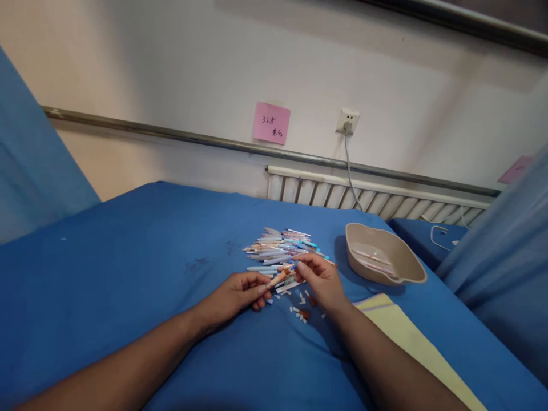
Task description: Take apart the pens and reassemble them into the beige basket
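Over the blue cloth, my left hand (247, 290) pinches the lower end of a pen with a pale orange barrel (278, 278), which tilts up to the right. At its upper end, my right hand (320, 278) is closed, with a small blue piece (295, 265) at the fingertips; whether that piece is joined to the pen I cannot tell. Just beyond both hands lies a heap of pens (274, 251) in pale blue, white, orange and lilac. Small white bits (302, 300) and brown pieces (305, 314) are scattered nearer to me, below the heap.
Right of the heap stands a beige plastic basin (413, 268) with a few slim pens (372, 261) inside. A yellow cloth (398, 325) lies under my right forearm. Behind the blue-covered table (128, 245) are a radiator (317, 191), a metal rail (192, 137) and a plugged-in cable (348, 160).
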Demonstrator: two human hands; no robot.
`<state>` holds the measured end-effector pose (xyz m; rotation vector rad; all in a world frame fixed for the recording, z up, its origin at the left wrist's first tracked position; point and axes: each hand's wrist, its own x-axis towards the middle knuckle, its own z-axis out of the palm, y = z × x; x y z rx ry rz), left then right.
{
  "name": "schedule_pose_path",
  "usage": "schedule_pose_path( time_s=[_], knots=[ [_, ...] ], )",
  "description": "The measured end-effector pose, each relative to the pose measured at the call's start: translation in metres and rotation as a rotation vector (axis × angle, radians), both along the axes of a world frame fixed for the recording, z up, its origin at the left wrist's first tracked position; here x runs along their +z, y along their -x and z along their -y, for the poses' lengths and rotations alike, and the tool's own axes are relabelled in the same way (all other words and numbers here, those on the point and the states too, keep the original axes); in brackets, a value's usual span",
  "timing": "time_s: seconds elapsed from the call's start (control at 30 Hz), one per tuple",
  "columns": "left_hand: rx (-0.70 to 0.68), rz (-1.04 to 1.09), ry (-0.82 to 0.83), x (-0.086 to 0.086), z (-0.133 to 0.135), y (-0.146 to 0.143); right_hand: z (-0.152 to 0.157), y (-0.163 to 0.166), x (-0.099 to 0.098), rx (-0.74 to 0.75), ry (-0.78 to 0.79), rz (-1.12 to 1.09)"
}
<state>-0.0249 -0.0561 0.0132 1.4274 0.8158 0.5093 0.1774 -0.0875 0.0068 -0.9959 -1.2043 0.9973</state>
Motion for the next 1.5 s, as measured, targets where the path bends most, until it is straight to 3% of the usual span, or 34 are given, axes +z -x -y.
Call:
schedule_pose_path(
  time_s=[0.6, 0.83, 1.07, 1.17, 1.27, 1.4, 1.5],
  knots=[
    [-0.021, -0.066, -0.012, 0.004, 0.007, -0.002, -0.002, 0.002, -0.007, 0.04, 0.025, 0.015],
    [0.012, -0.024, 0.03, 0.008, 0.009, -0.005, -0.003, 0.001, -0.019, 0.169, 0.045, -0.056],
    [0.048, 0.045, 0.01, 0.005, 0.007, -0.002, -0.016, -0.004, -0.025, 0.061, 0.12, -0.182],
    [0.104, -0.004, -0.078, 0.017, 0.004, -0.009, -0.024, -0.003, -0.026, 0.001, 0.124, -0.176],
    [0.093, -0.013, -0.182, 0.042, -0.002, -0.029, -0.031, -0.002, -0.027, -0.023, 0.103, -0.078],
    [-0.016, -0.04, -0.378, 0.082, -0.013, -0.077, -0.032, -0.001, -0.029, -0.038, 0.055, 0.162],
    [-0.048, -0.116, -0.536, 0.1, -0.025, -0.127, -0.029, 0.001, -0.025, 0.009, 0.062, 0.315]
  ],
)
